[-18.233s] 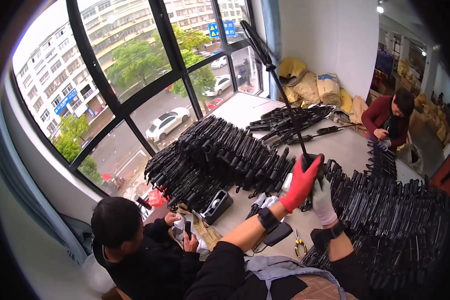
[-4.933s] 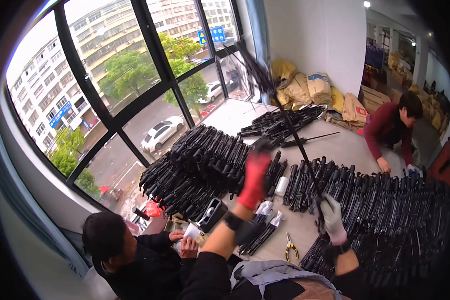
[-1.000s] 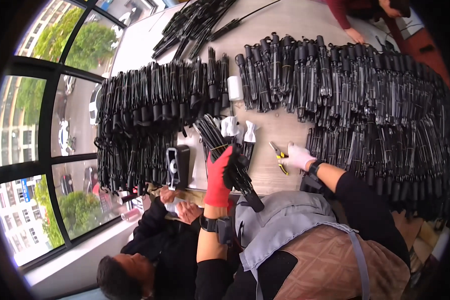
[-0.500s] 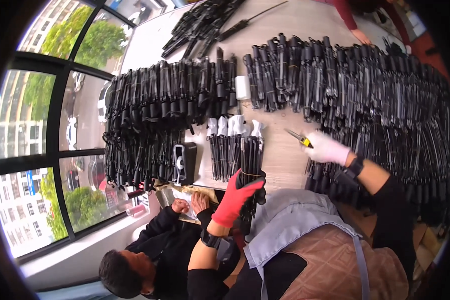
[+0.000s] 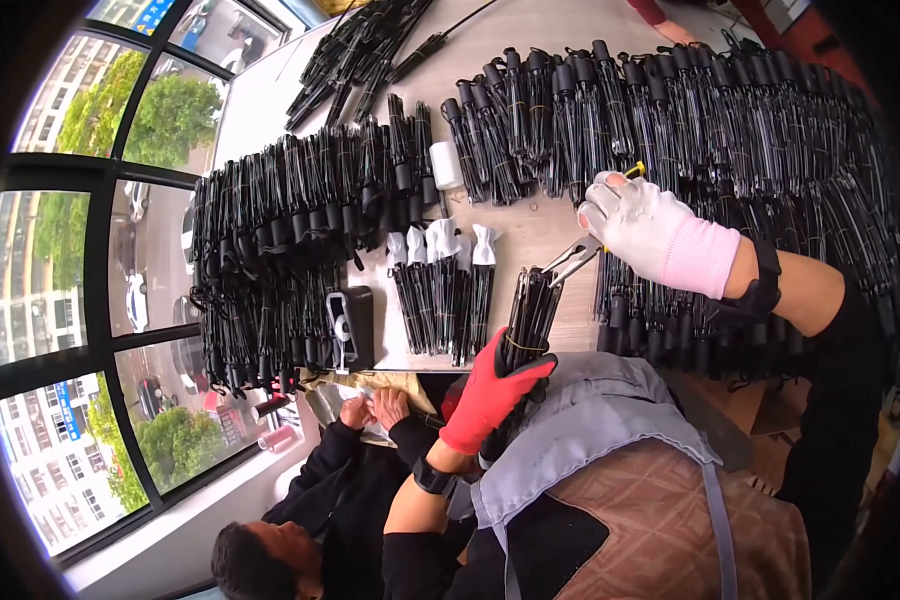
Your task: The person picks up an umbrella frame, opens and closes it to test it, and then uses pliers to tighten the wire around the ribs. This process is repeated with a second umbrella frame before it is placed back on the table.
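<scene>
One rod bundle [image 5: 530, 315] in left hand [image 5: 492, 392] grip, pliers [image 5: 576, 258] in right hand [image 5: 638, 222]

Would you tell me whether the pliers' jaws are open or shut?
Open: the pliers in the right hand show a gap between their tips, near the bundle.

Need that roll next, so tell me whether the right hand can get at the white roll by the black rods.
Probably yes: the white roll lies uncovered on the table, but the right hand already holds pliers, so it is not free to grasp.
</scene>
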Tool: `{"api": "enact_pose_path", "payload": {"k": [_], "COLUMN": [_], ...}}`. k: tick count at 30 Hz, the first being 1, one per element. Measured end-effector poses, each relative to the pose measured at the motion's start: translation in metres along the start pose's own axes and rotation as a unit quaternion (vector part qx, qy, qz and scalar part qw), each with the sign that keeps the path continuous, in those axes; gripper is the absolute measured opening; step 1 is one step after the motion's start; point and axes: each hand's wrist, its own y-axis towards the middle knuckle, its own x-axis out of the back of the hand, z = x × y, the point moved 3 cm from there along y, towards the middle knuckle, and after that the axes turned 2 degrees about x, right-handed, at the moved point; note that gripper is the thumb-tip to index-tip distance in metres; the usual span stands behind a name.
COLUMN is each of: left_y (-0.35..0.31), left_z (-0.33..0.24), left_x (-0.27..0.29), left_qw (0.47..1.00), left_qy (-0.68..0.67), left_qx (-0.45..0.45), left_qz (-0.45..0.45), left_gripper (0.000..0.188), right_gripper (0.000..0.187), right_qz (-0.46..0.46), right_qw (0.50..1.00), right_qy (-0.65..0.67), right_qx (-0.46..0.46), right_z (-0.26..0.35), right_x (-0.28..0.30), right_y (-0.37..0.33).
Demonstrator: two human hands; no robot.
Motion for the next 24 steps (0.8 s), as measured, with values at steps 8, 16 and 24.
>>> {"api": "enact_pose_path", "payload": {"k": [8,16,24], "left_y": [-0.005,0.018,0.05], "left_z": [0.001,0.024,-0.01], "left_x": [0.001,0.02,0.059], "left_qw": [1.0,0.999,0.961], "left_qy": [-0.005,0.016,-0.273], "left_qx": [0.003,0.016,0.017], "left_qz": [-0.009,-0.047,-0.028], "left_gripper": [0.023,0.019,0.022], "right_gripper": [0.02,0.02,0.031], "right_qz": [0.033,0.05,0.127], "right_qw": [0.996,0.99,0.904], "right_qy": [-0.077,-0.098,0.378], "right_qx": [0.042,0.086,-0.152], "right_z": [0.008,0.013,-0.041], "right_x": [-0.014,-0.033,-0.064], "right_y": [0.012,0.056,0.053]}}
